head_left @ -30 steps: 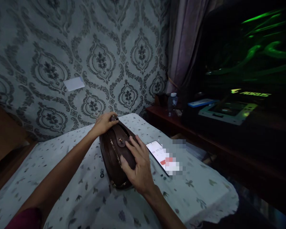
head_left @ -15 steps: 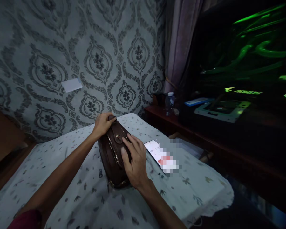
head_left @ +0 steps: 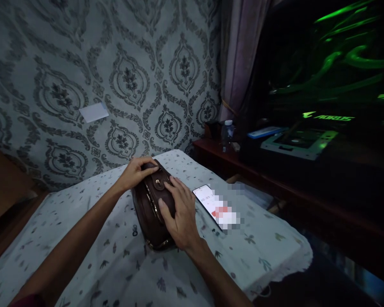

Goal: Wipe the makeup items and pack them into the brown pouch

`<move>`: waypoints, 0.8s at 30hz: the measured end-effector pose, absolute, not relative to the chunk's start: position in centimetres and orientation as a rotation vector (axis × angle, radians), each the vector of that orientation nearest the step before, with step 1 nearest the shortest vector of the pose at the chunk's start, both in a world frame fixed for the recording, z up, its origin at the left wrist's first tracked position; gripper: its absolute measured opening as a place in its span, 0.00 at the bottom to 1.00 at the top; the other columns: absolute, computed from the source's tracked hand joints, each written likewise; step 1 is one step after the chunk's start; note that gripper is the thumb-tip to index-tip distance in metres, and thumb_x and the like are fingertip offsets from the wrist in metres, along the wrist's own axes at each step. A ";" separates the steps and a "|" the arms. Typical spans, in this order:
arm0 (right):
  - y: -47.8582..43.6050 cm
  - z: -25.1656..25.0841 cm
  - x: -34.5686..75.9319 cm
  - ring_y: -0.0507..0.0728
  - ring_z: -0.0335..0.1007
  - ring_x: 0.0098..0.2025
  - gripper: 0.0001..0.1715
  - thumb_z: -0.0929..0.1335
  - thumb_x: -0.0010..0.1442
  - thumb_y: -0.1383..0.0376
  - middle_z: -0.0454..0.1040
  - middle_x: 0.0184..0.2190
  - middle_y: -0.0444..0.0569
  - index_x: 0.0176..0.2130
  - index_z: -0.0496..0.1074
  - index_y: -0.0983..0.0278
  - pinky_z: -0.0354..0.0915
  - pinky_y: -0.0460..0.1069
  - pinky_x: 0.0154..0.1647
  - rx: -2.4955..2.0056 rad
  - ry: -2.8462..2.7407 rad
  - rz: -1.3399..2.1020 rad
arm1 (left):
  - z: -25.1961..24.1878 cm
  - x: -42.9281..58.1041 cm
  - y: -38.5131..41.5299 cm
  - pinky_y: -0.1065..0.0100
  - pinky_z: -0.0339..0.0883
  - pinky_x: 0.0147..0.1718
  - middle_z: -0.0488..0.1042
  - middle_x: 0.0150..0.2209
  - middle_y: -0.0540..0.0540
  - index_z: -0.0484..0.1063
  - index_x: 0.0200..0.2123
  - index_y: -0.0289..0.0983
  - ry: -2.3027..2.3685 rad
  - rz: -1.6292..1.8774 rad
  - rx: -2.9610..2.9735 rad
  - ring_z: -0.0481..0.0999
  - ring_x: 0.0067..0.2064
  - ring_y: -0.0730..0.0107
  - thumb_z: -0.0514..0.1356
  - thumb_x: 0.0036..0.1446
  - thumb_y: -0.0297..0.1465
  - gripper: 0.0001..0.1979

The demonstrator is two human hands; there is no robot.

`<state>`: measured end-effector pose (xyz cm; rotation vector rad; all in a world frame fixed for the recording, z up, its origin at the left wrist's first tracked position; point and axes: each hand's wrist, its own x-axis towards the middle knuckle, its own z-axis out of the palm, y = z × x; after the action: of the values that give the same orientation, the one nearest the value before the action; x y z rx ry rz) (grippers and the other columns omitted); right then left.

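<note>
A dark brown leather handbag (head_left: pixel 153 213) with gold zippers and a small gold clasp on its flap lies on the patterned cloth. My left hand (head_left: pixel 140 172) is closed over the bag's far end, thumb on top and fingers bent over the edge, partly hidden. Along the bag's right side rests my right hand (head_left: pixel 181 213), its fingers stretched out and its thumb apart on the upper face. Close by on the right, a phone (head_left: pixel 211 204) with a lit timer screen lies flat, partly blurred out.
The white patterned cloth (head_left: pixel 115 264) covers the surface up to the wallpapered wall. At right stand a dark red desk (head_left: pixel 211 151), a bottle (head_left: pixel 228 134) and a large green-lit screen (head_left: pixel 333 76). A cardboard box (head_left: pixel 6 187) is at far left.
My left hand has shifted slightly toward me over the bag's far end, its thumb now lower on the top. The right hand stays on the bag with little movement. The view has shifted slightly.
</note>
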<state>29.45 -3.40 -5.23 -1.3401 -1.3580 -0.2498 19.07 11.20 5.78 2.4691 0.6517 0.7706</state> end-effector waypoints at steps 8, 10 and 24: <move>-3.9 -6.1 28.9 0.67 0.58 0.65 0.27 0.68 0.61 0.58 0.64 0.62 0.60 0.57 0.66 0.64 0.58 0.66 0.63 -1.306 -1.321 -0.364 | 6.2 16.3 14.4 0.67 0.62 0.33 0.75 0.31 0.47 0.75 0.37 0.35 1.020 0.776 2.647 0.71 0.33 0.65 0.58 0.55 0.42 0.16; -4.0 -6.2 28.8 0.67 0.59 0.65 0.28 0.68 0.60 0.59 0.66 0.61 0.59 0.57 0.66 0.64 0.59 0.66 0.63 -1.296 -1.323 -0.391 | 5.9 15.7 14.9 0.68 0.58 0.31 0.71 0.25 0.50 0.73 0.30 0.36 1.065 0.764 2.653 0.67 0.29 0.67 0.58 0.54 0.41 0.14; -3.7 -5.8 28.3 0.67 0.61 0.63 0.25 0.68 0.57 0.64 0.70 0.58 0.58 0.54 0.69 0.63 0.61 0.66 0.62 -1.338 -1.300 -0.439 | 5.8 15.5 10.1 0.68 0.55 0.29 0.68 0.23 0.52 0.66 0.22 0.38 1.130 0.821 2.679 0.66 0.28 0.68 0.55 0.55 0.34 0.11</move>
<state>28.31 -3.70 -5.84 -1.3381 -1.3005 -0.4386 15.47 10.15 5.80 2.6787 1.1301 0.8213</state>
